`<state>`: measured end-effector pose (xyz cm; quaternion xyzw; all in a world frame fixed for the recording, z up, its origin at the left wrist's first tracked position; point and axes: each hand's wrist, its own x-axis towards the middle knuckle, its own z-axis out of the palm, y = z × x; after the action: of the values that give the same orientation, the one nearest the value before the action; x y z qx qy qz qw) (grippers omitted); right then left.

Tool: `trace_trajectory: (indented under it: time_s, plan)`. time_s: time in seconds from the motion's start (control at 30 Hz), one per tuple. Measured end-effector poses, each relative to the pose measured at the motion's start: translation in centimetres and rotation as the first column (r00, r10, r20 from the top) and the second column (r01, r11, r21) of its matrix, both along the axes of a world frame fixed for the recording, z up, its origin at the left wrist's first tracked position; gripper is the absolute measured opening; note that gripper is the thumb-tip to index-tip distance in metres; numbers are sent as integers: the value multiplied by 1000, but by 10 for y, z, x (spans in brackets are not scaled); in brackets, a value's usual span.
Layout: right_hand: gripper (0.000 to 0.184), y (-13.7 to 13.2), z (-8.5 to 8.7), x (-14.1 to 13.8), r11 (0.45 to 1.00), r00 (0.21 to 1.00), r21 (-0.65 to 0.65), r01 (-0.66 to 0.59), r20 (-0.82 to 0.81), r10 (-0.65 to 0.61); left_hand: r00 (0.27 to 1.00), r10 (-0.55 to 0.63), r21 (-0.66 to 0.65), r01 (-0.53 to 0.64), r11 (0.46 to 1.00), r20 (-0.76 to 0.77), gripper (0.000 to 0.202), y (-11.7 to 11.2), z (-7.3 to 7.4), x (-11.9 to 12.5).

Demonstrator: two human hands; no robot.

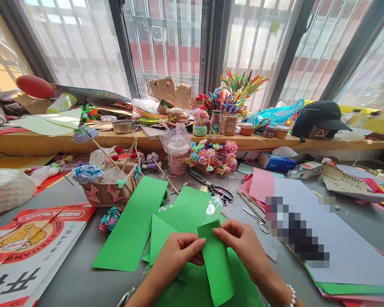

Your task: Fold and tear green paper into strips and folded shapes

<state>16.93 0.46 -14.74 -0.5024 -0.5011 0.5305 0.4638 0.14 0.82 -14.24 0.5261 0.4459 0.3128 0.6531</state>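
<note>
Between my two hands is a folded strip of green paper (218, 270), held up over the table. My left hand (182, 251) pinches its left edge near the top, thumb in front. On the opposite edge, my right hand (238, 243) grips the paper between thumb and fingers; a beaded bracelet is on that wrist. Beneath and behind lie more green sheets, including a long green strip (132, 226) to the left and a green piece (192, 204) just beyond my hands. Small scissors (257, 219) and larger black-handled scissors (216, 189) rest farther back.
At right is a stack of coloured paper topped by a pale sheet (339, 230). A printed paper bag (35, 247) lies at left, near a basket (109, 192) with paper flowers. A lidded cup (178, 160) stands behind; a cap (318, 119) sits on the sill.
</note>
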Motion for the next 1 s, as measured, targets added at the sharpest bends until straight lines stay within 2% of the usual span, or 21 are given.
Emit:
trace_trajectory:
  time_s: [0.23, 0.5, 0.67, 0.87, 1.0]
  plan:
    - [26, -1, -1, -1, 999, 999, 36, 13, 30, -14, 985, 169, -2, -169, 986, -15, 30, 0, 0, 3]
    - [29, 0, -1, -1, 999, 996, 40, -10, 87, 6, 988, 150, -19, -151, 988, -33, 33, -1, 1, 2]
    - [28, -1, 0, -1, 999, 998, 32, 10, 68, -12, 987, 158, -18, -159, 987, -13, 31, -2, 2, 3]
    - [24, -3, 1, -1, 990, 991, -48, -136, -5, 136, 977, 214, 52, -214, 975, 19, 26, -3, 4, 2]
    - [32, -2, -1, -2, 995, 994, -50, -91, 58, 94, 972, 233, 67, -234, 970, 21, 24, -3, 3, 1]
